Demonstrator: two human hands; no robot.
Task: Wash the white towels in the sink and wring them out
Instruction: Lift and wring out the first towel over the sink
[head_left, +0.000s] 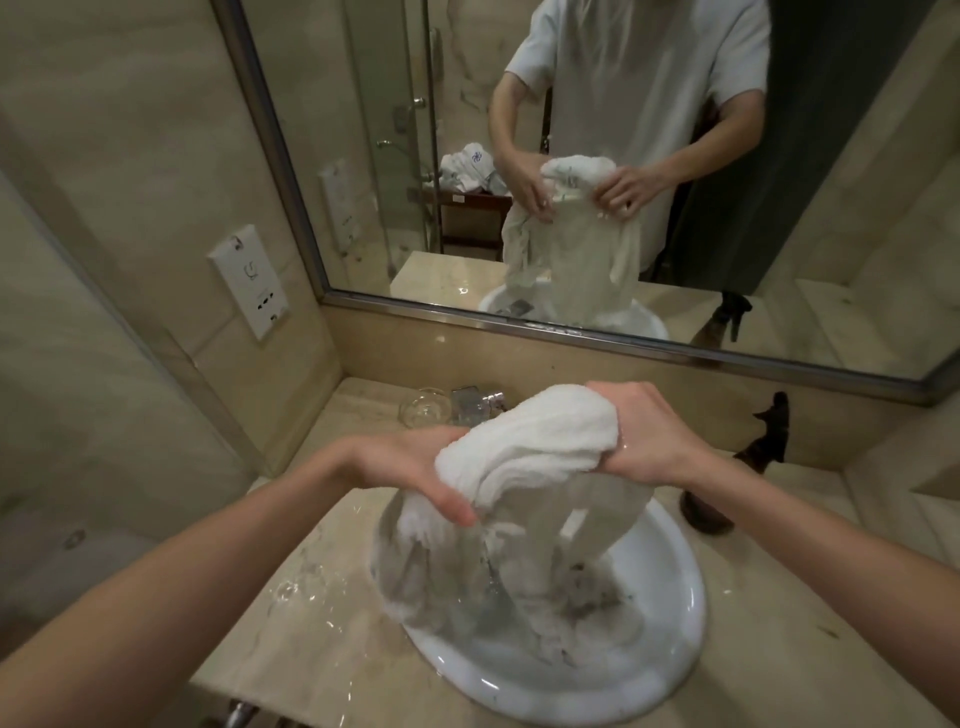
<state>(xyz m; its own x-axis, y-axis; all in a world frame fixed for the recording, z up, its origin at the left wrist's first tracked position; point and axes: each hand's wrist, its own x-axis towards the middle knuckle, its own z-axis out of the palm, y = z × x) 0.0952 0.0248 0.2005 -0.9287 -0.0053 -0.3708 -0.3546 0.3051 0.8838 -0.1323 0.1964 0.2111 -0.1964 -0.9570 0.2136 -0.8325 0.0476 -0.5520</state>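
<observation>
A wet white towel (530, 441) is lifted above the round white sink (670, 623). Its bunched top spans both hands, and its lower part hangs down into the basin. My left hand (415, 467) grips the towel's left end, thumb curled over the cloth. My right hand (639, 431) grips the right end from above. More wet white cloth (566, 608) lies in the bottom of the sink; whether it is the same towel I cannot tell. The tap is hidden behind the towel.
Water is splashed on the beige marble counter (311, 613) left of the sink. A glass bowl (426, 408) and a clear tumbler (475, 402) stand at the back. A dark spray bottle (737, 467) stands to the right. The mirror (467, 156) shows towels piled behind me.
</observation>
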